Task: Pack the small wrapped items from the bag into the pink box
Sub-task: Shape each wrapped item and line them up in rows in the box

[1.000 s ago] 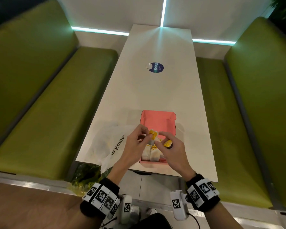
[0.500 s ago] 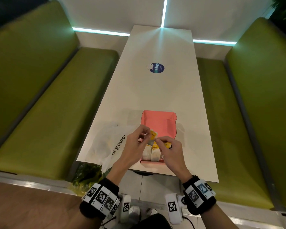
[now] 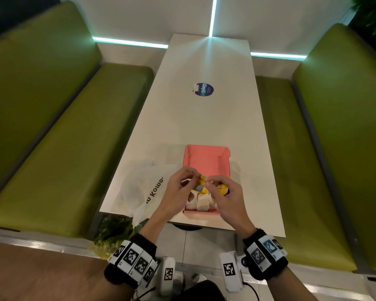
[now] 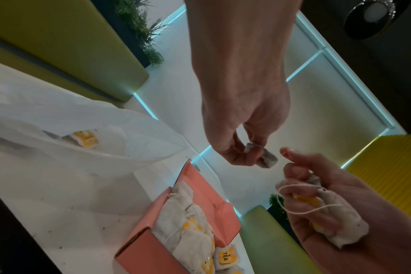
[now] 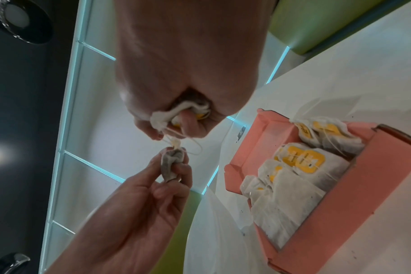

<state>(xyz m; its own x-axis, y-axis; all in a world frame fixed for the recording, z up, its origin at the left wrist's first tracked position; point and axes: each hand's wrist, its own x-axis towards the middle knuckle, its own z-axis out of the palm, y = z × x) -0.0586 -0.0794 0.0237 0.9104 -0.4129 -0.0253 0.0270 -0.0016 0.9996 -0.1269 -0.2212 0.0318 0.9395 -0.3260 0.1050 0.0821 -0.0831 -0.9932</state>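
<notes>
two hands are hovering over the open pink cardboard box [image 3: 206, 158] on the white table [image 3: 204, 118]. the left hand [image 3: 178, 190] is pinching a crumpled grey tea bag [image 5: 170, 166]; the right hand [image 3: 224, 195] is clutching a white yellow-tagged tea bag [image 4: 338, 222].

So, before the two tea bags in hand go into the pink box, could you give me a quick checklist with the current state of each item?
1. Left hand pinches a tea bag: ok.
2. Right hand grips the second tea bag: ok.
3. String free of tangles: not ok, it loops around the right fingers and may join both bags.
4. Pink box open: ok.
5. Room left in the box: cannot tell, near end is packed.
6. Plastic bag emptied: not ok, a yellow-tagged bag remains inside.
</notes>
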